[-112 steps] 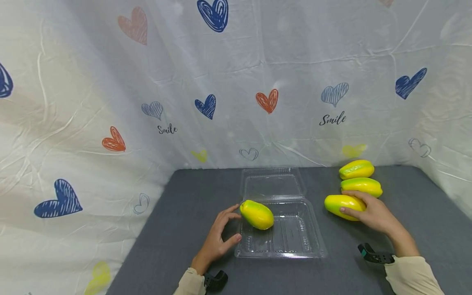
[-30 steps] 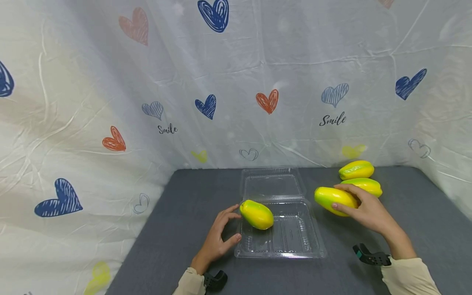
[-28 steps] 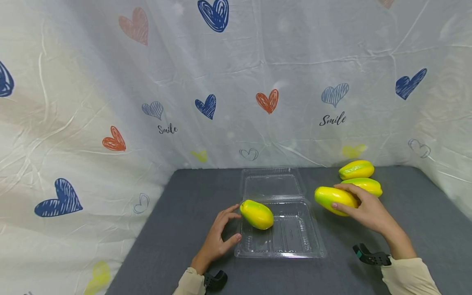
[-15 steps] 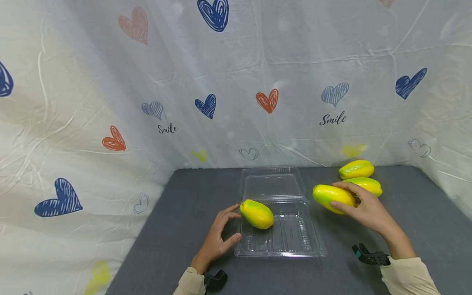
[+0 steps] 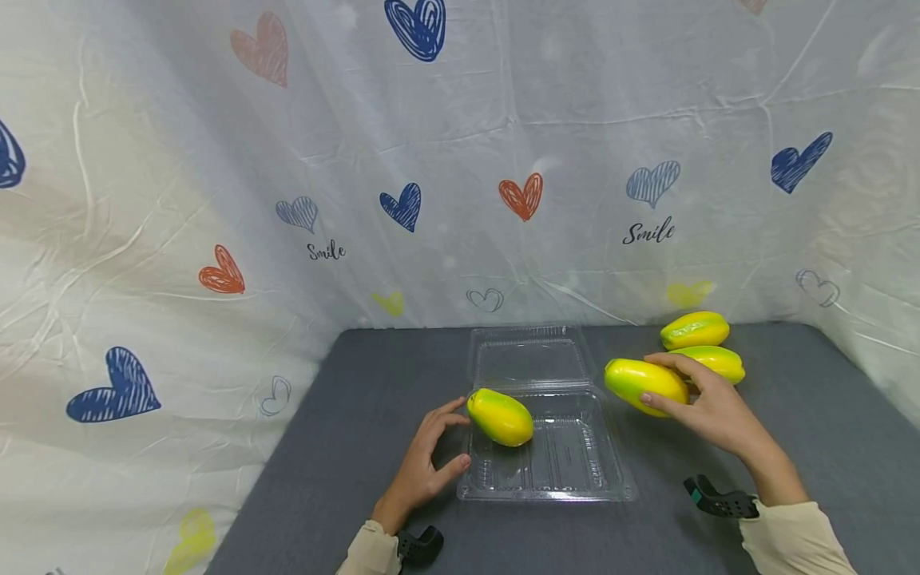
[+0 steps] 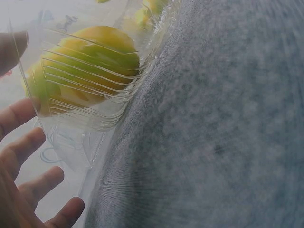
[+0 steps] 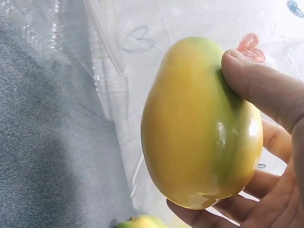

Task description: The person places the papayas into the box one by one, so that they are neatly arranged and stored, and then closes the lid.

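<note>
In the head view my right hand (image 5: 719, 407) holds a yellow-green papaya (image 5: 645, 386) above the table, right of a clear plastic clamshell box (image 5: 575, 479). The right wrist view shows the thumb on one side of this papaya (image 7: 194, 123) and the fingers round the other. A second papaya (image 5: 501, 418) lies tilted in the left part of the box, whose lid (image 5: 532, 359) is laid back. My left hand (image 5: 424, 471) is at the box's left edge with its fingers spread. Its fingertips (image 6: 33, 137) are against or very near the clear wall; contact is hard to tell.
Two more papayas, a nearer one (image 5: 719, 363) partly behind my right hand and a farther one (image 5: 695, 330), lie at the back right of the grey table (image 5: 388, 383). A white curtain (image 5: 446, 263) with printed hearts hangs behind the table.
My right hand has lifted the front papaya off the table at the right and carried it a little left, toward the box. My left hand and the papaya in the box have stayed put.
</note>
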